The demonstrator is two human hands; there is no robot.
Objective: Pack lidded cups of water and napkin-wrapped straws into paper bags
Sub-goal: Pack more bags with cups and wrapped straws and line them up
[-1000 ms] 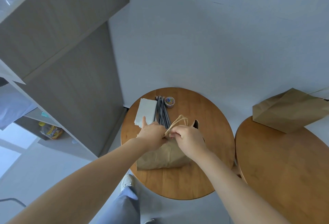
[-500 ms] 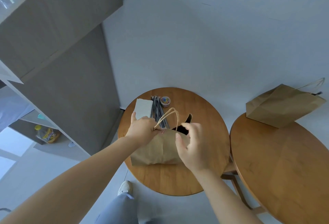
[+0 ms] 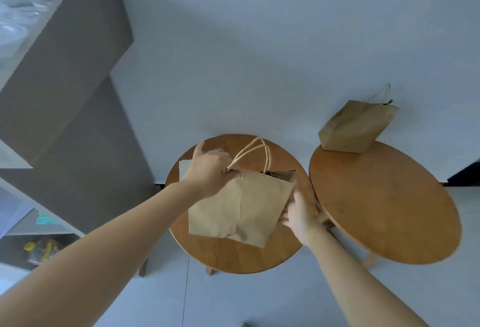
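Note:
A brown paper bag with twine handles hangs over the left round wooden table. My left hand grips the bag's top edge at the base of the handles, where a small pink clip shows. My right hand lies with straight fingers against the bag's right side, near its bottom. A second brown paper bag stands at the back of the right round table. A corner of the white napkin stack shows behind my left wrist. The straws and the cups are hidden.
Grey shelving stands to the left, with a yellow-capped bottle on a low shelf. A pale wall rises behind both tables. The two tables nearly touch.
The bag has risen off the left table and swung right. My right hand left the handles and moved to the bag's right side. The view has shifted so both tables show.

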